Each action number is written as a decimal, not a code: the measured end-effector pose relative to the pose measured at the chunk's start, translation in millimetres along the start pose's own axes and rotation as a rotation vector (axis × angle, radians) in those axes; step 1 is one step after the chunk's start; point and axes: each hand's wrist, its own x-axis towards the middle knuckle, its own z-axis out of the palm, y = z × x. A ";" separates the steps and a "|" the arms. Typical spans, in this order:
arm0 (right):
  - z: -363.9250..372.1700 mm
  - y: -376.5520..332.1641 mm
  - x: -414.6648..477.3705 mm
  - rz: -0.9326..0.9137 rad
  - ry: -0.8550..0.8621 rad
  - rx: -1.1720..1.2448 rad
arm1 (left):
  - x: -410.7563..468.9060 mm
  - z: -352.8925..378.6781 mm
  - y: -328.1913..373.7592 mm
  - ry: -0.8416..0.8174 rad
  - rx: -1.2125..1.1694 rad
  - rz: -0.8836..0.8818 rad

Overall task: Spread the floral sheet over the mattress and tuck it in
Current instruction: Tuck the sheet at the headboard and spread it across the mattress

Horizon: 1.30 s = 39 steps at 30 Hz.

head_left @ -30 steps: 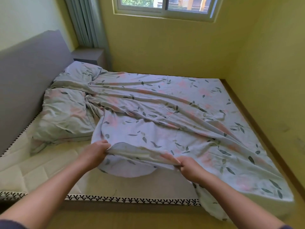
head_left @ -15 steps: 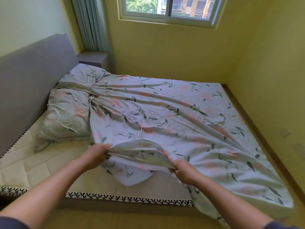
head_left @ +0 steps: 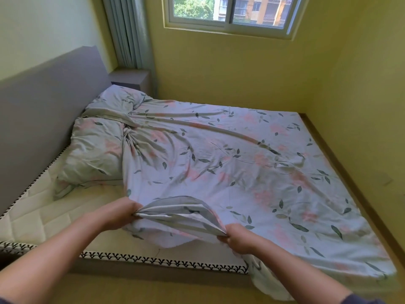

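1. At the near edge of the mattress point(head_left: 39, 218), we have both hands on the sheet's hem. The left hand point(head_left: 118, 213) is curled round a bunch of folds. The right hand point(head_left: 238, 239) pinches the same hem further along, and a loose arch of cloth stands between them.
2. The sheet point(head_left: 219, 163) lies rumpled over most of the mattress. It reaches the far side and hangs off the near right corner. The near left part of the mattress is bare, and the cloth is twisted into a tight gather beside the pillow point(head_left: 96, 150).
3. We judge the sheet light, thin and limp. It will follow a pull at once, but it will crease and billow rather than slide flat. A pull at one spot will only raise a ridge.
4. We think the hem is the place to hold, with the hands set wider apart so the edge comes taut and moves as one line.
5. The gather by the pillow looks likely to resist. The sheet may be caught under the pillow or merely bunched against it; we cannot tell which.
6. The headboard point(head_left: 43, 102) closes the left side, and the wall point(head_left: 361, 95) runs close along the far and right sides, so tucking there looks cramped. The near side, where we stand, is open, and the patterned border point(head_left: 153, 260) shows below the bare patch.
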 end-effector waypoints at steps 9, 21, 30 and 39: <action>1.6 -1.4 0.4 -0.156 -0.046 0.139 | -5.5 9.0 4.6 -0.083 0.214 -0.047; 22.4 6.5 12.4 -0.130 -0.269 -0.183 | -10.3 23.7 10.8 -0.472 0.324 -0.192; 14.3 -17.4 37.3 -0.119 -0.155 0.072 | -29.1 62.3 -50.4 -0.310 -0.033 -0.335; 18.6 -101.4 111.5 -0.026 -0.185 0.046 | -15.1 72.1 -148.4 -0.337 -0.230 -0.315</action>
